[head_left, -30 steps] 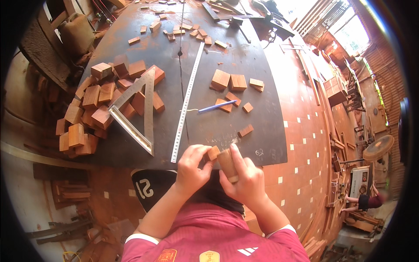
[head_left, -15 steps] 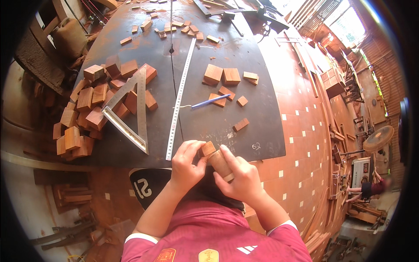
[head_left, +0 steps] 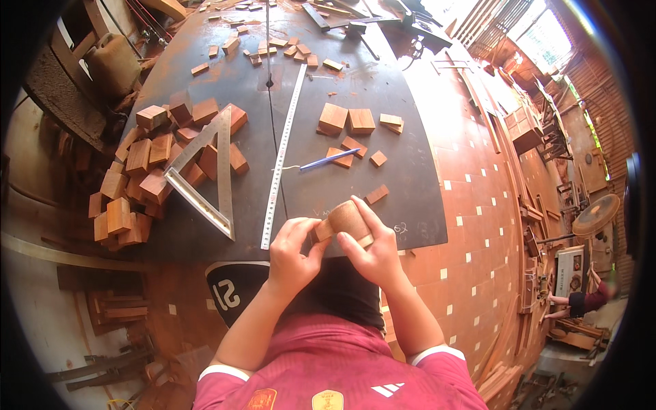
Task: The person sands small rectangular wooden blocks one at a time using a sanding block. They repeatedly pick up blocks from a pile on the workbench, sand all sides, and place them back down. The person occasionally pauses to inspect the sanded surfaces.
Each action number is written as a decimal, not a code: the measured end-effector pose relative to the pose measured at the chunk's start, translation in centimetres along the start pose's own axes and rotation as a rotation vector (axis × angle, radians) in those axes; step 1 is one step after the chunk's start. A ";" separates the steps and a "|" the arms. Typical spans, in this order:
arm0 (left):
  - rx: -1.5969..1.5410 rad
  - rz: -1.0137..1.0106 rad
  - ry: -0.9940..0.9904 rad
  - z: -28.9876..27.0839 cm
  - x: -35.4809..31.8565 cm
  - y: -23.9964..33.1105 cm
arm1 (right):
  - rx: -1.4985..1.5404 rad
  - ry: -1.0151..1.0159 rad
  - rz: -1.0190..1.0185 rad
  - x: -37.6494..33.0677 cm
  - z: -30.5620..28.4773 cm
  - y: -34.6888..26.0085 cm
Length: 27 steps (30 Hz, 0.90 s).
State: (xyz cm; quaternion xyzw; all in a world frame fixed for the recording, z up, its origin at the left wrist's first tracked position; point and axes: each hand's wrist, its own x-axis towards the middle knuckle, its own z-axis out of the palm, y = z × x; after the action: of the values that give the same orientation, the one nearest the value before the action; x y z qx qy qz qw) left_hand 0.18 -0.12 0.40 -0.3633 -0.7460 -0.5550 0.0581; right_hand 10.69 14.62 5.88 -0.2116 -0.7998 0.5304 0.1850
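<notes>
My left hand point(head_left: 294, 249) is closed on a small wooden block point(head_left: 324, 231), pinched between thumb and fingertips near the table's front edge. Wrapped round a brown cylinder point(head_left: 348, 220) with a pale band at its lower end is my right hand point(head_left: 377, 251); the cylinder's material is unclear. Block and cylinder meet or nearly meet; fingers hide part of both. Beyond my hands, a blue pen point(head_left: 331, 160) lies across small wooden pieces point(head_left: 340, 157). To its left a long white ruler point(head_left: 283, 157) rests on the dark table point(head_left: 307, 198).
A heap of wooden blocks point(head_left: 139, 156) covers the table's left side, with a metal triangle square point(head_left: 224, 164) leaning over it. Larger blocks point(head_left: 333, 117) stand right of the ruler; small offcuts point(head_left: 262, 48) lie farther back. Another person point(head_left: 592, 299) is at the far right.
My right hand has turned the brown cylinder and raised it slightly, moving it away from me. My left hand keeps the wooden block in nearly the same place.
</notes>
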 end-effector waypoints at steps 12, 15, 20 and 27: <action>-0.007 -0.007 -0.009 -0.1 0.1 0.1 | -0.019 0.046 -0.087 -0.6 0.4 0.3; 0.014 -0.019 -0.001 0.1 -0.1 0.2 | -0.107 0.039 -0.155 0.6 0.7 -0.2; -0.021 -0.040 0.001 0.2 -0.3 0.2 | -0.162 0.053 -0.198 -1.5 0.1 -0.1; 0.003 -0.051 0.013 0.3 -0.1 0.6 | 0.008 0.024 0.002 1.0 0.5 0.0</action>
State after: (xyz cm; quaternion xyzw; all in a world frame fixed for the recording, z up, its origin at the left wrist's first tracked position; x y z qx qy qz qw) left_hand 0.75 0.18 0.66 -0.3406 -0.7555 -0.5574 0.0495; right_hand 9.54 14.76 5.79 -0.2179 -0.7953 0.5310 0.1951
